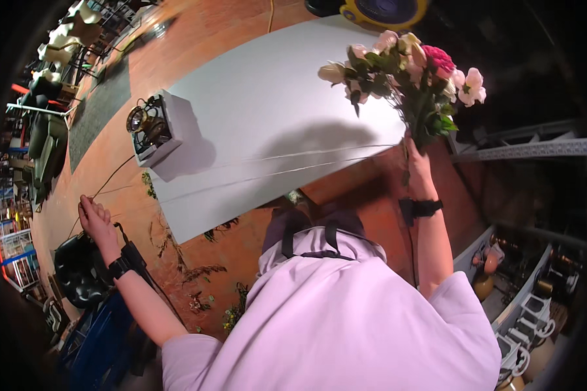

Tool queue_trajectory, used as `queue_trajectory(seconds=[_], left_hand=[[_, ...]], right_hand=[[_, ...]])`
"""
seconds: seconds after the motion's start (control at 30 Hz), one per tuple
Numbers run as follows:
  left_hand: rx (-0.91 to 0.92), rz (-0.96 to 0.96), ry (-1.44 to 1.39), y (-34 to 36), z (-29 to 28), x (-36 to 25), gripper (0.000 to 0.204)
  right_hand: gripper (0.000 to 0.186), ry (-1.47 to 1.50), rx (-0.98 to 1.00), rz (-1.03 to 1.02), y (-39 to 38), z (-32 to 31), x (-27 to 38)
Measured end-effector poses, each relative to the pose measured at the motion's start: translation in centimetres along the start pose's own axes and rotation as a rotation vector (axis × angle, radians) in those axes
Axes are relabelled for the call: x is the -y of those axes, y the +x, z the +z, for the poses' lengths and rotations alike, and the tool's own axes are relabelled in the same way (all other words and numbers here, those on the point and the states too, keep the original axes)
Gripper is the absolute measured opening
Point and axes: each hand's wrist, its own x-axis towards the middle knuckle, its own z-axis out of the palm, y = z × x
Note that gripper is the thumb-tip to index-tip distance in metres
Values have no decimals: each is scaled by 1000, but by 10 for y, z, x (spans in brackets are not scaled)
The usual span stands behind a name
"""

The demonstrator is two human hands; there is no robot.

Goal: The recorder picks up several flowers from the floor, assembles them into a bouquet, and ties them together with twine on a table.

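Observation:
Off the right end of the white table, my right hand [416, 161] is closed around the stems of a bouquet of flowers [430, 98]. Its blooms are pale pink and cream with one deep pink, over green leaves, and they lean above the tabletop. Out to the left, my left hand [96, 220] pinches a thin string at its fingertips. Pale strands of string [274, 165] stretch across the table toward the stems; how they meet the stems is too small to tell. A darker thin line runs from my left fingertips up to the box.
The white table [235, 85] carries a white box [163, 127] holding dark metal and glass items at its left edge. A black padded seat [81, 270] is below my left hand. Cut greenery [189, 267] litters the orange floor. Shelving [522, 306] stands right; a yellow-rimmed round object [385, 13] lies beyond.

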Motion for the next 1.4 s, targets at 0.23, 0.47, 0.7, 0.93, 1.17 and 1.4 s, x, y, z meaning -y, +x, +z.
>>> queue_trajectory(seconds=[0.23, 0.47, 0.7, 0.93, 1.17, 1.4], left_hand=[[60, -158, -265, 51, 30, 17, 24], [595, 67, 377, -15, 179, 14, 20], [938, -39, 332, -57, 276, -14, 19], [921, -84, -59, -87, 303, -4, 15], [765, -230, -351, -70, 269, 7, 14], [911, -45, 107, -90, 245, 41, 17]], right_hand=[[26, -224, -137, -266, 40, 44, 6], [37, -275, 42, -213, 80, 82, 29], [27, -10, 287, -186, 60, 214, 60], [25, 79, 528, -82, 17, 280, 56], [31, 48, 485, 34, 15, 262, 49], [24, 93, 412, -44, 15, 258, 58]])
